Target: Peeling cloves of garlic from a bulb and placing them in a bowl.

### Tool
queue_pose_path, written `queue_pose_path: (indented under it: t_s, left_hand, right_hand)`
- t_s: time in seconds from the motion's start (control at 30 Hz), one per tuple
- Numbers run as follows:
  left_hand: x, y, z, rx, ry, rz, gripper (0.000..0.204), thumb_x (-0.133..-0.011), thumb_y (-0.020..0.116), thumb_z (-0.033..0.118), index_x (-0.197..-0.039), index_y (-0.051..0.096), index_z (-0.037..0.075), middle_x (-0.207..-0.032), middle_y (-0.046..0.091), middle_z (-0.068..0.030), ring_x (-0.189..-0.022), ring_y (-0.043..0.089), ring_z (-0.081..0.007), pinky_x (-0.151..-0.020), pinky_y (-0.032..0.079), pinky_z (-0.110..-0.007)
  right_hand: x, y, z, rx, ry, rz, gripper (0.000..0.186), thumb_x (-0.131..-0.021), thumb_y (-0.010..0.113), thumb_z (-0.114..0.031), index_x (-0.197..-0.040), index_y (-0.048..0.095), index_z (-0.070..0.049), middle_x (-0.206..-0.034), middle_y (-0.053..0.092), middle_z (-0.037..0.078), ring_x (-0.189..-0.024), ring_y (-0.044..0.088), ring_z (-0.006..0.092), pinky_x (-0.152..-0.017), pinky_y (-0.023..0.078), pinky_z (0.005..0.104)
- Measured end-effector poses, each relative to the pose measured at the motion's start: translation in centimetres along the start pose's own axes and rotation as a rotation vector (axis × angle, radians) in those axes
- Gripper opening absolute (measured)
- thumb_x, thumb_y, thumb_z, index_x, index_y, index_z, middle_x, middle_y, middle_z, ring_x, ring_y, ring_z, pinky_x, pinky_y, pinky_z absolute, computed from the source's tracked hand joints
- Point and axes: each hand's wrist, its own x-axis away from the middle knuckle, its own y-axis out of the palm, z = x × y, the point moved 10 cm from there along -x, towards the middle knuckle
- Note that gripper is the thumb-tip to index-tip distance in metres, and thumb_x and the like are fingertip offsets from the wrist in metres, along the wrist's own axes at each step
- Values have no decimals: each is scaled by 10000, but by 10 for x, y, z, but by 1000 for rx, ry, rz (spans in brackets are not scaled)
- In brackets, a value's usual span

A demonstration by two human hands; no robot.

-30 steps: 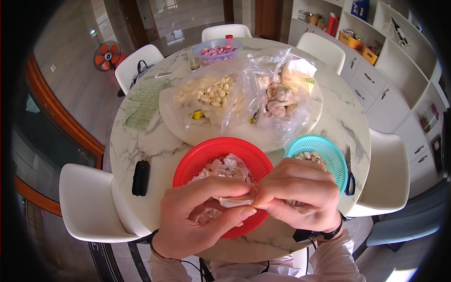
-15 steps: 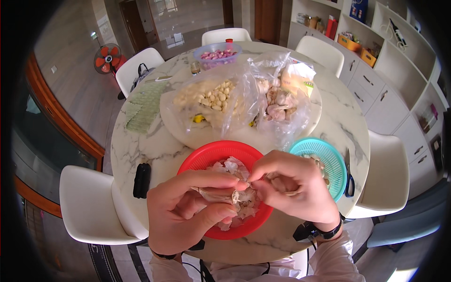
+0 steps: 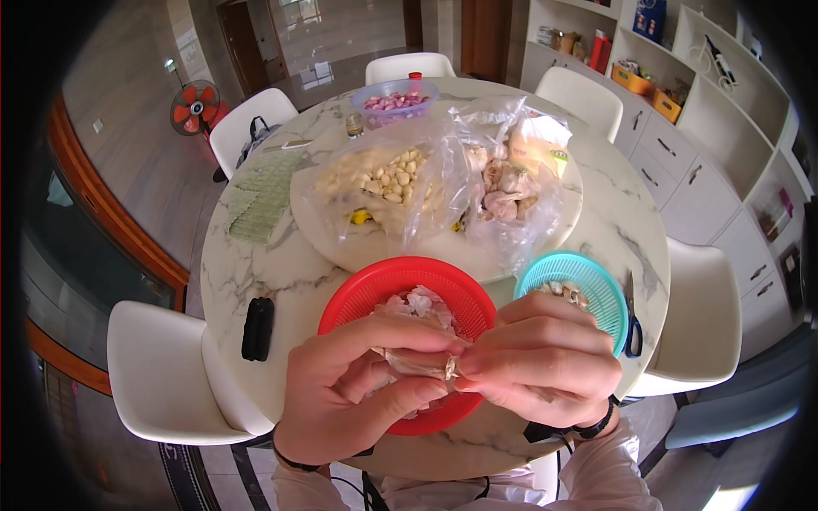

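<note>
My left grip [image 3: 345, 393] pinches a garlic piece [image 3: 419, 364] above the red basket [image 3: 362, 285] — my right grip [image 3: 550, 359], thumb and fingers pressed together, nips its dry end.

A round table [image 3: 247, 271] (pale, with marble-like veins) is occupied by a similarly veined round platform [image 3: 467, 262], a red basket [image 3: 345, 294], a turquoise basket [image 3: 603, 294], blue-handled scissors [image 3: 634, 337], a black elongated object [image 3: 257, 329] and a green cloth [image 3: 262, 196].

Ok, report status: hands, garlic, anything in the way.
Left hand gripping garlic. Right hand pinching its tip. Red basket of peels directly beneath, partly hidden by hands.
</note>
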Motion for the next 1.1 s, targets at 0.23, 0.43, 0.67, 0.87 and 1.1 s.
queue_pose_path:
  t_s: [0.23,0.43,0.67,0.87,1.1]
  left_hand:
    - [1,2,-4,-2,-9,-16,230,-730,597,-22,-934,504,-75,-930,551,-184,-740,589,-185,-649,502,-260]
    - [3,2,-3,-60,-12,-37,228,-737,579,-41,-949,503,-77,-946,544,-181,-803,578,-190,-659,502,-256]
    - [2,-2,-6,-100,-37,48,247,-746,615,43,-933,514,-83,-849,569,-152,-688,577,-152,-578,484,-226]
    - [5,2,-15,-74,-106,-19,199,-749,566,-51,-937,506,-76,-893,562,-129,-798,588,-159,-685,490,-227]
    - [5,2,-12,-175,-80,-17,176,-758,541,-57,-932,511,-62,-881,567,-111,-784,581,-138,-672,492,-224]
  right_hand:
    - [2,-1,-6,146,-88,-7,223,-575,657,-72,-795,640,-40,-699,596,30,-537,498,158,-443,417,237]
    - [1,1,-7,147,-96,-24,217,-563,650,-74,-777,641,-42,-690,596,20,-537,484,155,-443,415,233]
    - [-1,1,-1,189,-31,-71,191,-569,646,-79,-756,634,-41,-699,597,33,-570,504,162,-471,427,241]
    - [0,7,14,21,62,-114,192,-580,664,-52,-764,621,-18,-748,594,69,-621,542,201,-544,445,277]
    - [1,11,16,11,121,-161,161,-625,669,-45,-769,611,-4,-746,584,86,-654,553,218,-548,439,287]
